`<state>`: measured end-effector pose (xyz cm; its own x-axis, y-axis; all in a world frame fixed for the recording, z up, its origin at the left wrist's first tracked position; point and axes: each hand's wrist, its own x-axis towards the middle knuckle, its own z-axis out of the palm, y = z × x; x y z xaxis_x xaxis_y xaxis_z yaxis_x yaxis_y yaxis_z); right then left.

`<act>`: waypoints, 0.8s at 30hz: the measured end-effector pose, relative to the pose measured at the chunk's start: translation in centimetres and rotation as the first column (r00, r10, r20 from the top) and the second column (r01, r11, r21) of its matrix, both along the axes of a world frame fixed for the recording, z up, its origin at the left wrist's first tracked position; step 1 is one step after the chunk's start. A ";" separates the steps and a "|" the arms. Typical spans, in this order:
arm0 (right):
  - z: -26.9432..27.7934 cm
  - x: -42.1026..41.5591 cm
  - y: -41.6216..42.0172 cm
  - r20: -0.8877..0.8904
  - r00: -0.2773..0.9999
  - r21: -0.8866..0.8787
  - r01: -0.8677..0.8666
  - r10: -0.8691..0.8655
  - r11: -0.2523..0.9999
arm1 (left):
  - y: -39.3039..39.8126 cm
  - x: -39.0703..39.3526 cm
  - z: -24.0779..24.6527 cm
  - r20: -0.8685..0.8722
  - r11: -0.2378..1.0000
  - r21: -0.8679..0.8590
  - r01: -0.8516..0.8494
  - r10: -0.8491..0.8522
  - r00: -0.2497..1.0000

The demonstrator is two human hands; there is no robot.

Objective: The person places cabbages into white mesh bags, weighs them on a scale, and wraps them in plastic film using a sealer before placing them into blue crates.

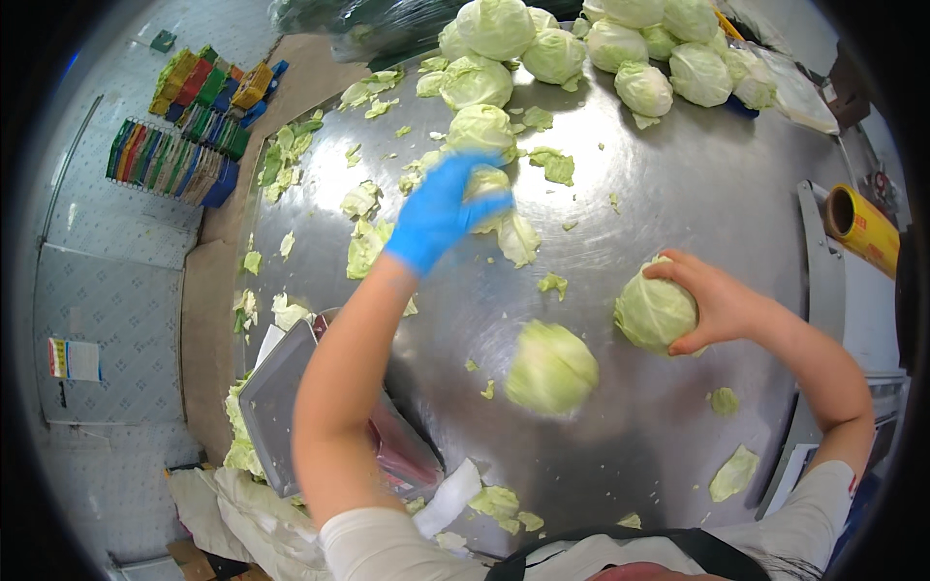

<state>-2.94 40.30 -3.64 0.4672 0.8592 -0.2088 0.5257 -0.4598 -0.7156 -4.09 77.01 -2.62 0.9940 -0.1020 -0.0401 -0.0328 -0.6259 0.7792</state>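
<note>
My left hand (454, 207), in a blue glove, reaches across the steel table (617, 210) with its fingers around a small cabbage (485, 183); the fingers partly hide it. Just beyond it rests another cabbage (481, 131). A loose cabbage leaf (518, 238) lies beside the glove. My right hand (708, 301) is bare and grips a green cabbage (656, 309) from its right side. Between my arms, nearer to me, a blurred cabbage (552, 368) is on the table.
Many cabbages (496, 27) are heaped at the table's far side. Leaf scraps (554, 165) are scattered about. A grey tray (276, 407) stands tilted by my left arm. At the right edge is a roll of plastic film (868, 229). Stacked colourful crates (171, 160) stand beyond the table's left side.
</note>
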 end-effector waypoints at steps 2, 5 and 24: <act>0.0 -1.0 -0.1 0.041 0.999 0.014 0.024 -0.025 1.000 | 1.0 5.0 -2.3 0.381 0.905 0.300 -0.301 0.176 0.908; 0.9 -1.6 0.1 0.044 0.998 0.031 0.044 -0.045 0.999 | 5.3 10.1 -7.2 0.293 0.931 0.021 -0.364 0.342 0.893; 5.4 -13.6 8.4 -0.917 0.399 0.210 0.506 -0.011 0.837 | -11.0 -23.9 6.2 -0.064 0.285 -0.950 -0.131 0.232 0.971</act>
<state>-16.52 48.74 1.72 0.4610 0.8280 -0.3193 -0.5703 0.0008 -0.8214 -28.00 66.04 3.56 0.9862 0.1644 0.0205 -0.1072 0.5388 0.8356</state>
